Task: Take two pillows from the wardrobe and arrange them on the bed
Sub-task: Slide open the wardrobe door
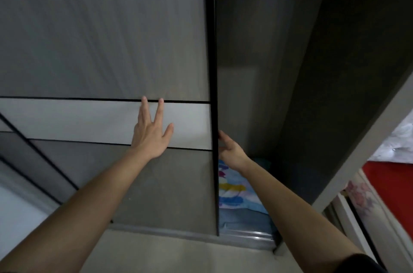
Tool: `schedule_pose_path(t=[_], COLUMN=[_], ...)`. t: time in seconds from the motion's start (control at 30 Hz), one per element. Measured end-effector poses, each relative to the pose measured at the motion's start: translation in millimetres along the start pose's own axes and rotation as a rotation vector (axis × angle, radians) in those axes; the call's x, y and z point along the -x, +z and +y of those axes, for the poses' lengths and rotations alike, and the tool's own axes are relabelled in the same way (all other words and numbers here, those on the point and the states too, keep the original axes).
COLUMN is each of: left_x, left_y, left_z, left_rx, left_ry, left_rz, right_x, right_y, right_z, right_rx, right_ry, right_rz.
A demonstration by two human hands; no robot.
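Observation:
A grey sliding wardrobe door (107, 37) with a pale band fills the left of the view. My left hand (152, 131) lies flat on that band, fingers spread. My right hand (230, 149) curls around the door's dark right edge (214, 71), its fingertips hidden behind it. To the right of the edge the wardrobe interior (279, 71) stands partly exposed and dark. At its bottom lies a pale blue pillow (234, 192) with coloured cartoon print, partly hidden by my right forearm and the door.
The metal floor track (245, 237) runs along the wardrobe's base. The wardrobe's grey side panel (362, 156) slants at the right. Beyond it a bed with a red cover (393, 185) and a floral side (362, 194) shows. Pale floor (178, 257) lies below.

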State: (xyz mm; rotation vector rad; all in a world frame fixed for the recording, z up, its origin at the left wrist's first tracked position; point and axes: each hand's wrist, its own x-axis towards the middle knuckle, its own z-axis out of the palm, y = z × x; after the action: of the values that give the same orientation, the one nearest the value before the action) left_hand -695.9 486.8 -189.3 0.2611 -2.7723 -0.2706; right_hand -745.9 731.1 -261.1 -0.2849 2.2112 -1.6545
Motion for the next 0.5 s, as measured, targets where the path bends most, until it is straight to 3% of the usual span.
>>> schedule_pose_path(t=[0.3,0.47,0.5], left_x=[-12.2,-20.4,-23.6], left_y=[-3.0,12.2,19.7], left_z=[-32.7,-2.7,9.9], left_rx=[0.266,-0.005,-0.024], left_ry=[-0.2,0.381,0.423], left_rz=[0.085,0.328,0.358], right_x=[-41.8,-50.3,-51.6], right_y=[55.7,43.0,34.3], right_z=[5.0,13.2,14.4], right_rx=[0.137,0.27,0.321], right_ry=[0.063,0.079,0.08], right_rz=[-0.213,-0.153,-0.134])
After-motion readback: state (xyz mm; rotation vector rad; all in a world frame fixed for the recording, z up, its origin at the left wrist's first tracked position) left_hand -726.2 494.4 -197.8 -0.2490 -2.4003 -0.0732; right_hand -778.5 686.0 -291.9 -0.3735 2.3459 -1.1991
